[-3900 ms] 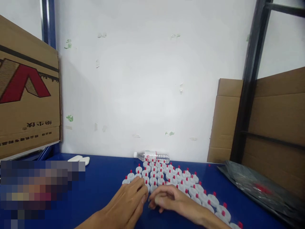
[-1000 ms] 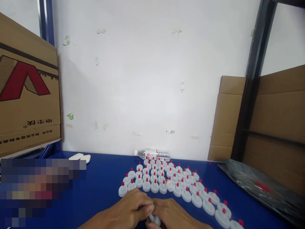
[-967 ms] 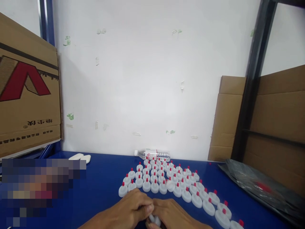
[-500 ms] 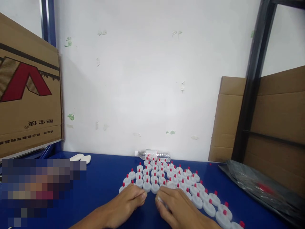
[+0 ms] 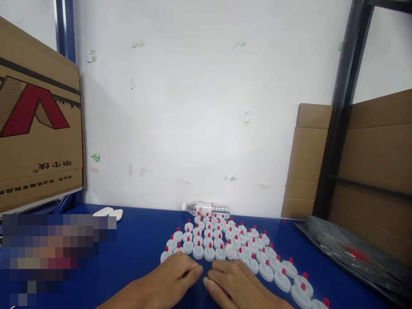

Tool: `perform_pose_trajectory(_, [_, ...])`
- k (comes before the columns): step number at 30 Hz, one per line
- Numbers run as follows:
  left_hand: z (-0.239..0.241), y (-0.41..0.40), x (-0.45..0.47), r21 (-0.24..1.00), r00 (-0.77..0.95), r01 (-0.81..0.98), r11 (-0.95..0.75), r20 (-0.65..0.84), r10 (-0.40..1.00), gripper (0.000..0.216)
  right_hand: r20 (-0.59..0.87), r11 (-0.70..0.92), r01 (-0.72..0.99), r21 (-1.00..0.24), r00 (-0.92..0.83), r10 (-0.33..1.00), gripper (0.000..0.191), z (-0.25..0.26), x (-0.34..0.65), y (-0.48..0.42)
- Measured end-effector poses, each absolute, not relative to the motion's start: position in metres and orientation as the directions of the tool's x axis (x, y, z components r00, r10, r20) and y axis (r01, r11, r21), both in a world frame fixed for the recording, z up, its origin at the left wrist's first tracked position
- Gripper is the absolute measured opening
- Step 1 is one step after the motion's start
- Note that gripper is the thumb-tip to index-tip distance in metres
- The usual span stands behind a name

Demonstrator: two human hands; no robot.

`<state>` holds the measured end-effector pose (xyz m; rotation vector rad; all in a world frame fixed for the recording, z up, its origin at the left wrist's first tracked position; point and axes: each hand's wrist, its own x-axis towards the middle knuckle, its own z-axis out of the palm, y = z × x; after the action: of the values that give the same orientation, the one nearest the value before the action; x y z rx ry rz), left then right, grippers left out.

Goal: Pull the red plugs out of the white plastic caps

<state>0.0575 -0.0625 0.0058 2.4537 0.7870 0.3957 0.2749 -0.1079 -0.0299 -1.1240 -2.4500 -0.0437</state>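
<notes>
Several white caps with red tips [image 5: 209, 253] stand in rows on the blue table [image 5: 138, 240], and the rows run off toward the lower right. My left hand [image 5: 174, 279] lies palm down just before the front row, fingers stretched to the right and nothing in them. My right hand [image 5: 233, 283] rests beside it, palm down with fingers loosely bent, its knuckles close to the front caps. I see nothing held in it. The fingertips of the two hands almost meet.
A clear water bottle [image 5: 206, 209] lies at the wall behind the caps. A cardboard box [image 5: 35, 128] stands at the left, with two white pieces [image 5: 107, 212] near it. Cardboard sheets [image 5: 305, 163], a black rack post [image 5: 341, 107] and a black plastic bag [image 5: 347, 253] fill the right.
A second ago both hands held a white cap between them, close to me. They then reached to the front row, and now rest side by side with no cap visible in them.
</notes>
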Motion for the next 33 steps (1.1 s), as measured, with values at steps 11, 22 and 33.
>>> perform_pose_trajectory(11, [0.005, -0.065, 0.057, 0.529, 0.785, 0.472, -0.705, 0.113, 0.61, 0.046, 0.322, 0.657, 0.719, -0.225, -0.582, 0.747, 0.024, -0.015, 0.271, -0.112])
perform_pose_trajectory(22, [0.009, -0.069, 0.054, 0.504, 0.767, 0.531, -0.681, 0.055, 0.639, 0.029, 0.471, 0.714, 0.696, -0.077, -0.606, 0.641, 0.023, -0.026, 0.272, -0.109])
perform_pose_trajectory(33, [0.005, -0.067, 0.051, 0.462, 0.784, 0.529, -0.712, 0.055, 0.618, 0.027, 0.487, 0.782, 0.623, -0.004, -0.682, 0.546, 0.028, -0.032, 0.274, -0.102])
